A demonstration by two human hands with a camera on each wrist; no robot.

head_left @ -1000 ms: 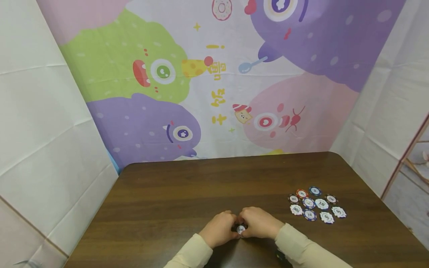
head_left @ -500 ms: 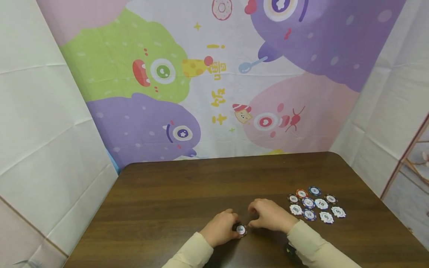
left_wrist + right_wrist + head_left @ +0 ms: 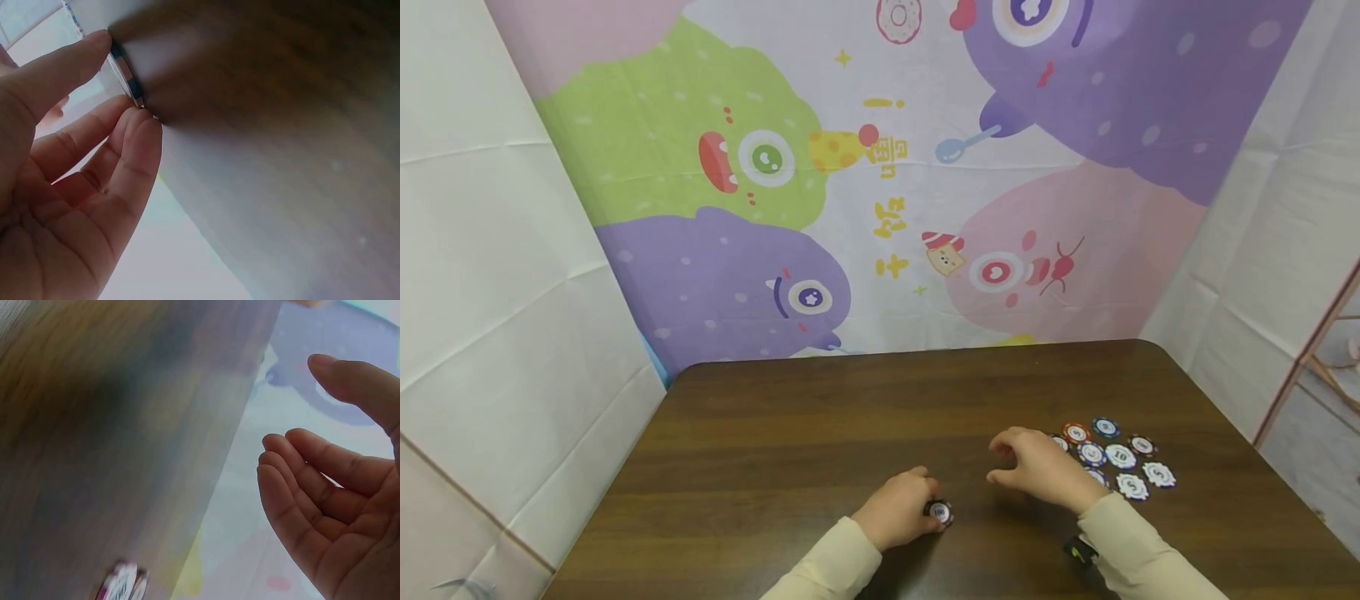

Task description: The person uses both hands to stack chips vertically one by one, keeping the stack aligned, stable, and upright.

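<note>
Low at the table's near middle, my left hand (image 3: 895,510) pinches a dark-edged poker chip (image 3: 940,512) marked 100. In the left wrist view, the thumb and fingertips meet the rim of the chip (image 3: 129,78), which lies flat right at the tabletop. My right hand (image 3: 1047,472) is off to the right above the wood, thumb and fingers apart and loosely bent with nothing between them. It overlaps part of a cluster of loose poker chips (image 3: 1121,456), hiding some of them. The right wrist view has the right hand (image 3: 337,500) with a gap between thumb and fingertips.
The cluster on the right has a red-edged chip (image 3: 1077,432), a blue chip (image 3: 1105,427), a brown-edged chip (image 3: 1142,445) and several white ones. A brown wooden table (image 3: 790,417) backs onto a cartoon-printed cloth (image 3: 880,317). White panels (image 3: 512,250) flank it.
My right hand has let go of the 100 chip and moved right and away toward the loose chips. The left hand stays at the chip, nearly still.
</note>
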